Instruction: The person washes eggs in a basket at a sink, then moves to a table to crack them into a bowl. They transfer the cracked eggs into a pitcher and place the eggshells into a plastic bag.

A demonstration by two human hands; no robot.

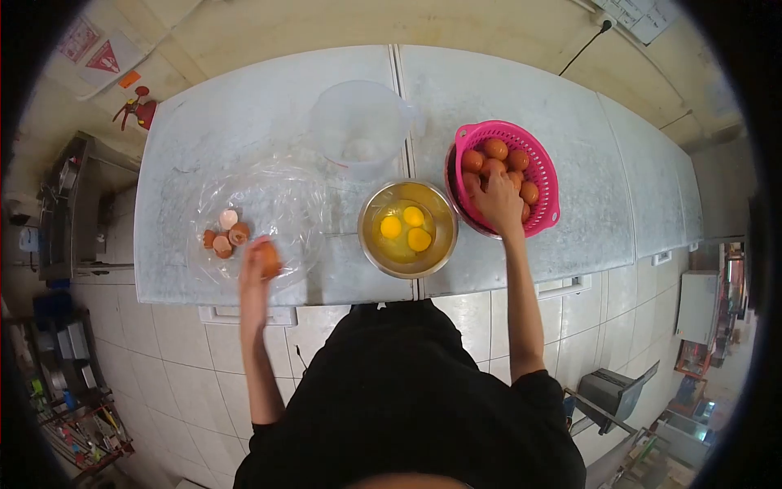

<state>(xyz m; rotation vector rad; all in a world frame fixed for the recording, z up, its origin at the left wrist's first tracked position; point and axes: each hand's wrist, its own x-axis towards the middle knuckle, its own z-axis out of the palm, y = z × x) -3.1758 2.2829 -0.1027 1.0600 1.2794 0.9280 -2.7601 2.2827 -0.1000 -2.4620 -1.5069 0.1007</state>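
My left hand (253, 272), blurred by motion, holds a brown eggshell (269, 259) over the right part of a clear plastic bag (285, 196). Several broken eggshells (222, 246) lie on that bag, just left of the hand. In a pink colander (544, 163) sit several whole brown eggs (495, 149). My right hand (498, 202) reaches down into it, its fingers curled around an egg that they partly hide. Between my hands a steel bowl (368, 248) contains three yolks (419, 239) in clear egg white.
A translucent plastic jug (358, 122) stands behind the bowl on the grey worktop (244, 122). The worktop's front edge runs close to my body, and a seam crosses it behind the bowl. A wall (326, 33) rises along the back.
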